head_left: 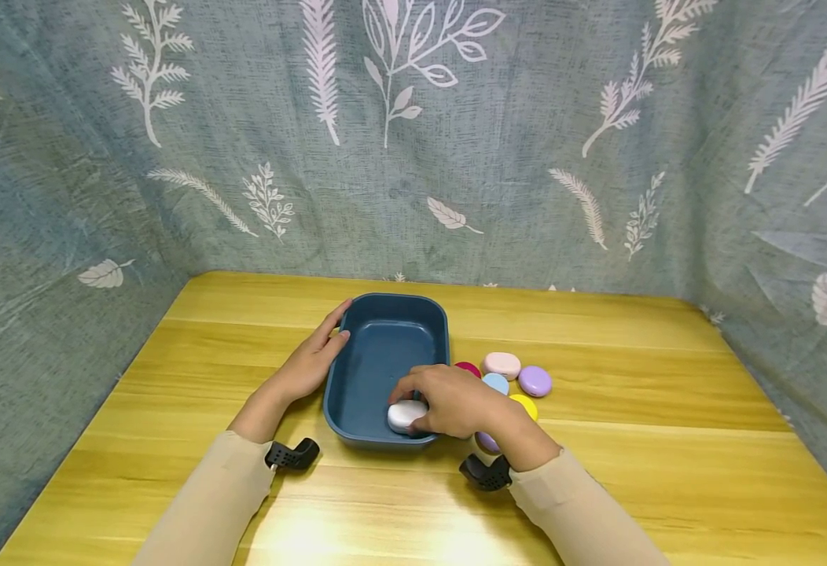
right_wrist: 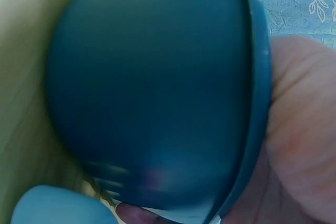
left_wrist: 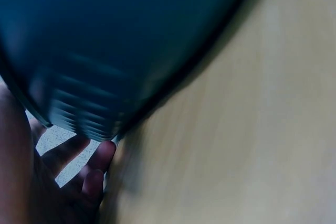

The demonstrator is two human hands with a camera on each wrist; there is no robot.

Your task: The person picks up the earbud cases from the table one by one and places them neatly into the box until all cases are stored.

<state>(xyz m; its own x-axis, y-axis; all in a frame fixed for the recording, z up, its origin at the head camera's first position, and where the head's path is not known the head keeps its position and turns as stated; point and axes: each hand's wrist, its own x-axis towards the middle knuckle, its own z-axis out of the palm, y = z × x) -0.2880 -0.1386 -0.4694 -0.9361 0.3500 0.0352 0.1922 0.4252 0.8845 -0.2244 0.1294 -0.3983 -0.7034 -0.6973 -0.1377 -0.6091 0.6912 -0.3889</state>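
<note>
A dark blue rectangular bin (head_left: 384, 354) with rounded corners sits on the table. Along its left wall lies my left hand (head_left: 310, 358), fingers extended and touching the side, thumb at the rim; the left wrist view has its fingertips (left_wrist: 107, 153) against the ribbed wall. Inside the near right corner, my right hand (head_left: 456, 399) pinches a small glossy white oval case (head_left: 402, 417) between thumb and fingers, close over the bin floor. In the right wrist view, the bin wall (right_wrist: 152, 87) hides most of that hand and the case.
Right of the bin lie several small rounded cases: crimson (head_left: 468, 368), pale pink (head_left: 501, 365), lilac (head_left: 535, 381), light blue (head_left: 496, 384), yellow (head_left: 525, 405) and purple (head_left: 487, 442). My right hand and forearm partly cover some. A patterned curtain (head_left: 413, 212) hangs behind the wooden table (head_left: 633, 377).
</note>
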